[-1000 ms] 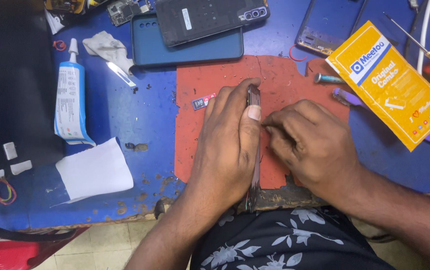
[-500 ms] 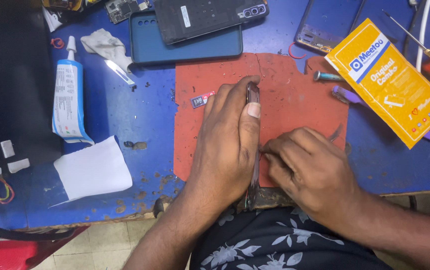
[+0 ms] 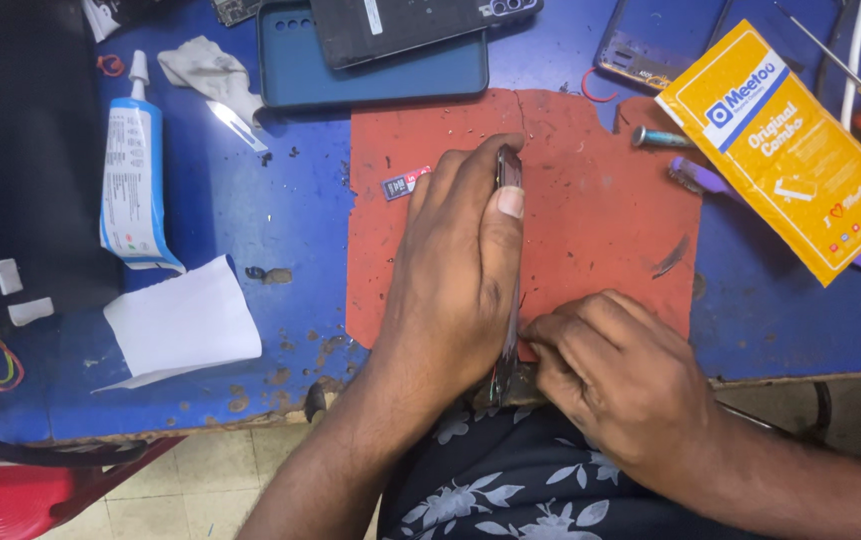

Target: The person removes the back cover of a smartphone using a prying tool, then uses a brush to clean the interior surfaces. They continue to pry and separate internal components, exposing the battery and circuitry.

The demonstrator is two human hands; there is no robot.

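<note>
Our right hand [image 3: 615, 375] has slid down the phone [image 3: 506, 290] toward the near edge of the table [image 3: 280, 215], from beside the left thumb a second ago; its fingers [image 3: 560, 335] are pinched together against the phone's lower edge. Our left hand [image 3: 455, 270] has not moved, fingers clamped on the phone, which stands on its side on the red mat [image 3: 590, 210] at the table's near edge. The table is blue and scuffed, with pale floor tiles below. A glue tube [image 3: 130, 175] and white paper [image 3: 180, 320] lie toward the left edge, a yellow box [image 3: 790, 150] toward the right, and a blue phone case [image 3: 370, 65] at the far edge. Our left hand hides most of the phone.
</note>
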